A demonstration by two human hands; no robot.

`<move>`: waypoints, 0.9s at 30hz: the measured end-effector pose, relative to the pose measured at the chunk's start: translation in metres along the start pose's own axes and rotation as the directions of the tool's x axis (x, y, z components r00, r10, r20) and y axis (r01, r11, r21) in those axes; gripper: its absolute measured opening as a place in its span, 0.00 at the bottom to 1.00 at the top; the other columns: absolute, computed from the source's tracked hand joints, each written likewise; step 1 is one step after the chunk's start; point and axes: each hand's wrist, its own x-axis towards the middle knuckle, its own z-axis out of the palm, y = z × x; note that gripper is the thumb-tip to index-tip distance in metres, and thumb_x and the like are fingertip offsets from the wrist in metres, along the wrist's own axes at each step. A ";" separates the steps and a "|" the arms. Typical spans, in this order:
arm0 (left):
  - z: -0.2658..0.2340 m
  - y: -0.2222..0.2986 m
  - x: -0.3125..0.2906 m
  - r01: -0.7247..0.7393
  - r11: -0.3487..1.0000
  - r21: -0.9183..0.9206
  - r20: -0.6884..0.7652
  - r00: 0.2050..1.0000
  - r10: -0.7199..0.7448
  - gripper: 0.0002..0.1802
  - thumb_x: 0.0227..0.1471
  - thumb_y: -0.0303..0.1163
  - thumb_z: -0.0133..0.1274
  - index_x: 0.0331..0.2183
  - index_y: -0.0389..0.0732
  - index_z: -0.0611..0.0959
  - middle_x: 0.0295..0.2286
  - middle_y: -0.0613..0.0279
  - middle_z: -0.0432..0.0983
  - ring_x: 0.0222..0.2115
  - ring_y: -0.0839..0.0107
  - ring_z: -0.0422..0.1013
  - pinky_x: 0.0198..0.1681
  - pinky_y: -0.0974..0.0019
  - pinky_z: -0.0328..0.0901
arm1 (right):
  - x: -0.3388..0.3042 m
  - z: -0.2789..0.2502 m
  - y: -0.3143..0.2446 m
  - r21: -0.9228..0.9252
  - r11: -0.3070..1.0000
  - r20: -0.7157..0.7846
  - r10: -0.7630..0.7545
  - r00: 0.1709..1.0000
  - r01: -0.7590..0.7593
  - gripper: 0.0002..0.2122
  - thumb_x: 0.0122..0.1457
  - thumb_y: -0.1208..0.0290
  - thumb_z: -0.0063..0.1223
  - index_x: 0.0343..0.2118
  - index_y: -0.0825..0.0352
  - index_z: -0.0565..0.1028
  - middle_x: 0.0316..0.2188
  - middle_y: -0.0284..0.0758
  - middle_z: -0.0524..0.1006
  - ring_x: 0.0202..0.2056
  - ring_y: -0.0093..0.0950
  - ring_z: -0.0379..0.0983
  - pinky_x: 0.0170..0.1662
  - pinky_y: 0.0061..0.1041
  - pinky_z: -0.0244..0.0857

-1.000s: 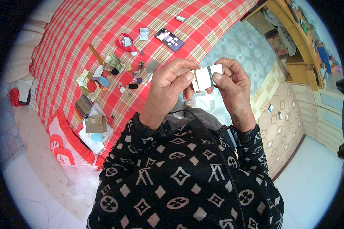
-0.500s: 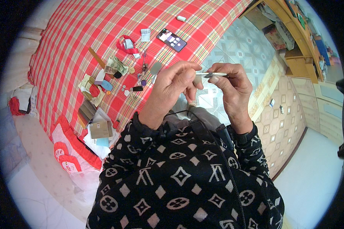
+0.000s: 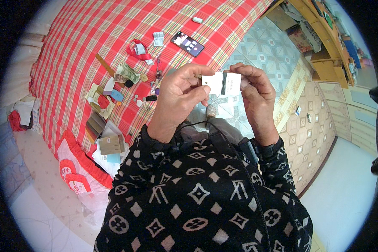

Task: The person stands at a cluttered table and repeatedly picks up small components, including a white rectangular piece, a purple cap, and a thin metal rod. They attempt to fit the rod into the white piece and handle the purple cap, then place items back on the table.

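Observation:
A small white card with a punched hole is held up in front of me, its flat face showing. Around its middle runs a narrow black band, perhaps wound thread. My left hand pinches the card's left end between thumb and fingers. At the opposite end, my right hand grips it with the thumb in front and the fingers partly behind. Both hands are above the floor at the bed's edge.
On the red plaid bed cover lie a phone, a white spool, a red ribbon roll, a folded paper and a banknote. A cardboard box sits at left. Wooden shelves stand at right.
The card has turned from nearly edge-on to face-on, so its white side and black band now show. Both hands have tilted with it and keep their grip at the two ends.

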 end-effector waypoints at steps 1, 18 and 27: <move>-0.001 0.000 0.000 -0.004 1.000 0.009 -0.001 1.000 0.004 0.16 0.53 0.15 0.52 0.46 0.28 0.76 0.34 0.52 0.78 0.29 0.74 0.75 0.29 0.73 0.72 | 0.000 -0.002 -0.001 0.077 0.996 -0.002 0.041 0.999 -0.041 0.12 0.60 0.85 0.46 0.47 0.70 0.72 0.48 0.41 0.76 0.52 0.34 0.73 0.56 0.33 0.67; 0.003 -0.004 -0.002 -0.076 0.993 0.085 0.024 0.997 0.074 0.10 0.54 0.19 0.54 0.41 0.32 0.79 0.25 0.60 0.78 0.21 0.84 0.69 0.24 0.79 0.63 | 0.008 -0.036 0.011 0.199 0.968 -0.215 0.198 0.956 -0.155 0.10 0.68 0.68 0.47 0.35 0.70 0.73 0.16 0.28 0.63 0.19 0.20 0.57 0.25 0.24 0.61; 0.001 -0.007 -0.004 -0.188 0.975 0.119 0.097 0.979 0.177 0.10 0.52 0.18 0.56 0.39 0.34 0.81 0.25 0.63 0.76 0.22 0.84 0.68 0.25 0.79 0.65 | 0.009 -0.054 0.009 0.168 0.975 -0.196 0.180 0.964 -0.148 0.11 0.68 0.65 0.47 0.36 0.70 0.73 0.15 0.25 0.59 0.18 0.19 0.54 0.24 0.24 0.57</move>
